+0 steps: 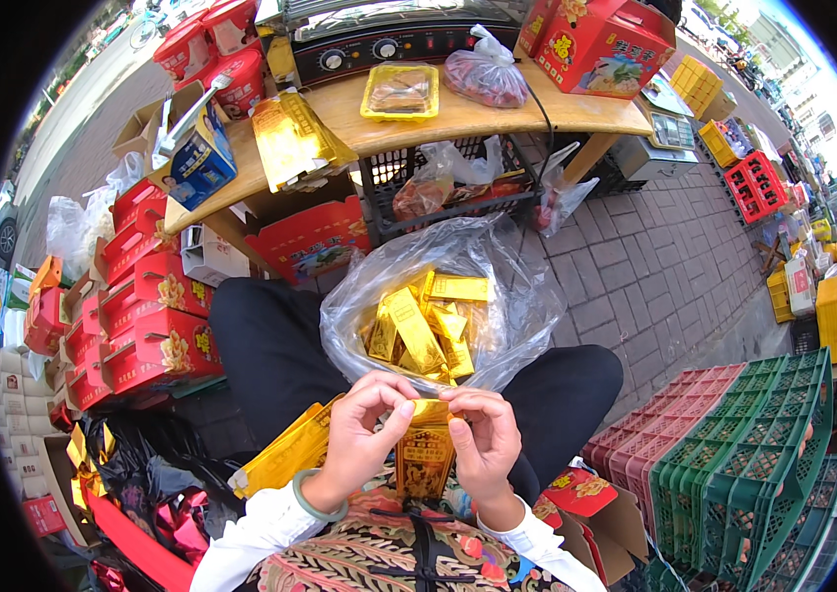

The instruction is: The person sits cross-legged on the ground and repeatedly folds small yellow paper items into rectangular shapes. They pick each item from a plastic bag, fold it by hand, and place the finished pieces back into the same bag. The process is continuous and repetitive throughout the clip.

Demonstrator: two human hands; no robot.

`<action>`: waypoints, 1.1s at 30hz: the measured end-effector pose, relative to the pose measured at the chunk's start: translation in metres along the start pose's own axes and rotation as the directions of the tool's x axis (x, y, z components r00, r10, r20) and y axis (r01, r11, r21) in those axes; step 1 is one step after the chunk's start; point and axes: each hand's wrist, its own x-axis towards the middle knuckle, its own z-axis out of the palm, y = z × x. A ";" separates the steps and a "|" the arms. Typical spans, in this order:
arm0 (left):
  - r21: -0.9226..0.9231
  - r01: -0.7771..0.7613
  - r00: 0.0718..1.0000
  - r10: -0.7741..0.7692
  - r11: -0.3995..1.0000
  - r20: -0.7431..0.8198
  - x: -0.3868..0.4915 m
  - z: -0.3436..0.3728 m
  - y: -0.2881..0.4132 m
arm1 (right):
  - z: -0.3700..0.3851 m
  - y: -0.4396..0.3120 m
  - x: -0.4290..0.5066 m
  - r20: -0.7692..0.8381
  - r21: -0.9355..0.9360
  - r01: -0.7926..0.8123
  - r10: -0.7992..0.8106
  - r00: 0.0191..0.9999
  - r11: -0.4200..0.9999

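Between the fingertips of my left hand [367,436] and my right hand [484,438] is a gold foil paper piece [424,462] with a printed front. Each hand pinches one side of its upper end, in front of my chest. A stack of flat gold foil papers [289,450] lies beside my left wrist, partly hidden by that hand. Just past my hands, between my knees, a transparent plastic bag [529,296] gapes at the top. Inside it several folded gold foil paper bars [415,329] lie jumbled.
A wooden bench [341,122] ahead bears more gold foil papers [296,137], a yellow-rimmed plastic food tray [400,90] and an oven [389,52]. Red gift cartons [159,318] are piled at left. Green plastic crates [737,451] stand at right, near my right knee.
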 end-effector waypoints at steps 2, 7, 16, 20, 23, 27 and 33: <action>-0.096 0.078 0.996 -0.082 0.992 -0.040 0.001 0.004 0.000 | 0.005 -0.002 -0.001 -0.068 0.226 -0.067 0.084 0.994 0.972; 0.268 -0.148 0.988 0.131 0.952 0.082 0.005 -0.005 -0.001 | -0.010 -0.002 0.002 0.137 -0.391 0.154 -0.108 0.985 0.908; 0.434 -0.211 0.960 0.103 0.876 0.259 0.006 -0.013 0.007 | -0.018 0.008 0.000 0.175 -0.338 0.134 -0.078 0.981 0.931; 0.631 -0.268 0.954 0.111 0.729 0.277 0.006 -0.023 0.013 | -0.028 0.011 0.003 0.078 -0.345 -0.006 0.035 0.996 0.939; 0.883 -0.252 0.967 0.078 0.396 0.242 -0.007 -0.054 0.021 | -0.051 0.023 0.022 -0.297 -0.266 0.021 -0.102 0.949 0.964; 0.983 -0.155 0.911 -0.372 0.094 0.180 -0.037 -0.086 0.015 | -0.081 0.059 0.055 -0.467 -0.542 0.035 -0.336 0.818 0.839; 0.990 -0.120 0.974 -0.181 0.078 0.133 -0.074 -0.097 -0.016 | -0.056 0.108 0.036 -0.106 -0.689 -0.136 0.087 0.991 0.712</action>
